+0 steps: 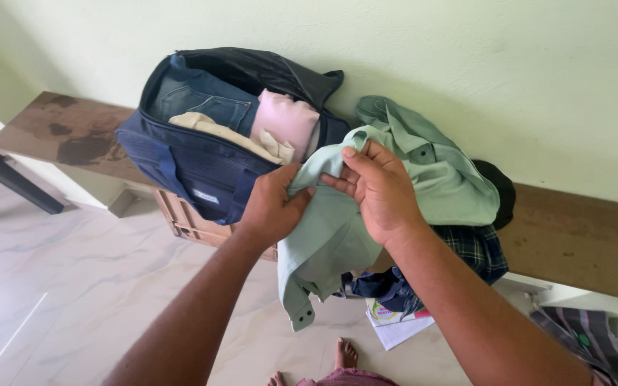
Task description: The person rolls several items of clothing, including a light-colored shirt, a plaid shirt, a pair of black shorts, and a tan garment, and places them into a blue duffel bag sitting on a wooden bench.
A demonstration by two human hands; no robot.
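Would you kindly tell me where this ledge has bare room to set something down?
The ledge is bare left of the navy bag, and again right of the clothes pile. Between them it is crowded: both hands hold the green shirt there.

Left hand (273, 207) fingertips buried in a fold of the pale green shirt (438, 179); how they grip cannot be read. Right hand (377, 187) palm faces away. Shirt covers most of the dark garment (496, 187) behind it and the upper part of the plaid cloth (477, 250). Navy bag (194, 168) hides most of the brown crate (194, 225) beneath. Paper (395, 325) on the floor is partly under hanging cloth, print too small to tell. Striped fabric (584, 336) cut off at lower right edge. Feet (345, 354) cut by the bottom edge.
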